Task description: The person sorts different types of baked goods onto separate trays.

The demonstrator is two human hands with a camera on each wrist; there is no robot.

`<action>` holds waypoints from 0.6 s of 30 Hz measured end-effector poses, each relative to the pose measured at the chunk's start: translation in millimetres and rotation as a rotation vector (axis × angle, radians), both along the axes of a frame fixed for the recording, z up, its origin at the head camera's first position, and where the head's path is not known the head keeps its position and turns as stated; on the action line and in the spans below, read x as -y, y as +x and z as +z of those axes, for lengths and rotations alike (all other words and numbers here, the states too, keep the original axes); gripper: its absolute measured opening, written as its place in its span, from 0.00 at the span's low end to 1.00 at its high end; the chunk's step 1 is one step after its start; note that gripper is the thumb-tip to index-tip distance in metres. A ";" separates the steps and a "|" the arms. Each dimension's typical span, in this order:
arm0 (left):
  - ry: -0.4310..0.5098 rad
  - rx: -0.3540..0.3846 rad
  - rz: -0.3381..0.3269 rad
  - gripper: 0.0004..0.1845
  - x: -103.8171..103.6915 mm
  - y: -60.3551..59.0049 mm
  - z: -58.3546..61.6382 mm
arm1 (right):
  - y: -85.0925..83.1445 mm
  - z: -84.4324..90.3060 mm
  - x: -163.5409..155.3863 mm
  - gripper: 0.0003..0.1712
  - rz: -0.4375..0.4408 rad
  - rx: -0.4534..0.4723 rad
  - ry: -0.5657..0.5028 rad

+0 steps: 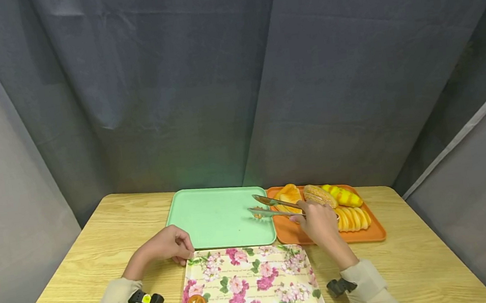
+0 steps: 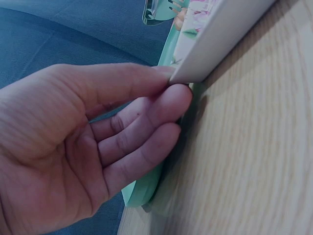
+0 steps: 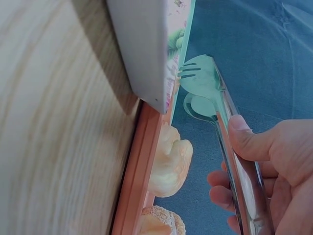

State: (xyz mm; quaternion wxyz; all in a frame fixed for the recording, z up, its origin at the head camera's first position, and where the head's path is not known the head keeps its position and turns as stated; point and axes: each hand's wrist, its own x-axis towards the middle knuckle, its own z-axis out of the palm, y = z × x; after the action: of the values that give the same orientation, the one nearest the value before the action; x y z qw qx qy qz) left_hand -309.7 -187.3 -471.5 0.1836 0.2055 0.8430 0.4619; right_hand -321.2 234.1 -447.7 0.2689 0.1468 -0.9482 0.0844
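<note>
Head view, tongs (image 1: pixel 273 206) pointing left, lengthwise

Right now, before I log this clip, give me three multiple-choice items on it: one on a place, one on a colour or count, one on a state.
1. Where do the tongs' tips hang?
A. over the green tray
B. over the floral tray
C. over bare table

2. What colour is the tray that holds the breads?
A. green
B. orange
C. white

3. How are the tongs held?
A. lying loose on the table
B. gripped in the right hand, empty
C. gripped in the left hand, clamping a bun

Answers:
1 A: the tips sit above the green tray's right edge.
2 B: the breads lie on the orange tray.
3 B: the right hand grips the handles and nothing sits between the tips, while the left hand touches the floral tray's corner.
</note>
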 end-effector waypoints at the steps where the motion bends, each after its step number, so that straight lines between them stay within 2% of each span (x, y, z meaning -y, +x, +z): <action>1: -0.002 -0.001 0.000 0.03 0.0 0.2 0.2 | 0.1 0.2 0.2 0.20 0.000 0.000 0.000; 11: -0.012 -0.011 -0.002 0.03 0.0 -0.8 -1.8 | 4.0 6.5 2.4 0.23 0.022 0.007 -0.014; 18: -0.017 -0.024 -0.012 0.03 0.6 -2.1 -2.5 | 18.4 24.6 14.0 0.25 0.113 0.019 -0.030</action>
State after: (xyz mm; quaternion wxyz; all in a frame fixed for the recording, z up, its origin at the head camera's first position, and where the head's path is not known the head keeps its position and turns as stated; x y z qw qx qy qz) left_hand -311.8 -188.0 -473.9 0.1780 0.2142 0.8478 0.4512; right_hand -302.8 220.0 -423.1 0.2571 0.1953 -0.9394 0.1151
